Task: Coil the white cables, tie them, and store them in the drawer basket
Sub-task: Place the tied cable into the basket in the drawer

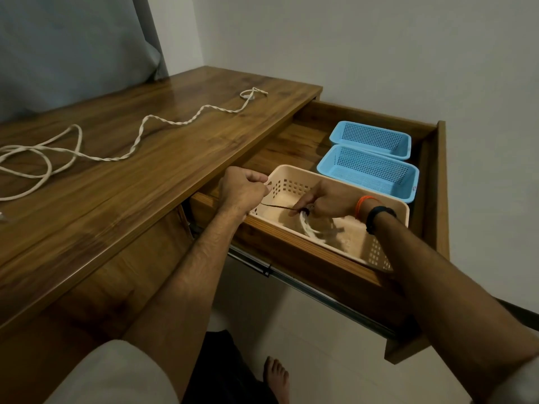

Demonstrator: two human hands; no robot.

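A coiled white cable [309, 228] hangs over the inside of the beige basket [388, 208] in the open drawer. My right hand [326, 204] pinches the coil at its top, where a thin black tie [277, 206] wraps it. The tie's free end stretches left to my left hand [242, 189], which is closed on it just above the basket's left rim. A second white cable [137, 144], loose and partly twisted, lies uncoiled across the wooden desk top.
Two blue mesh baskets [370, 170] [372, 138] stand behind the beige one in the drawer [440, 182]. The desk top [145, 182] runs to the left. A metal drawer rail [291, 277] shows below. My bare foot [275, 377] is on the floor.
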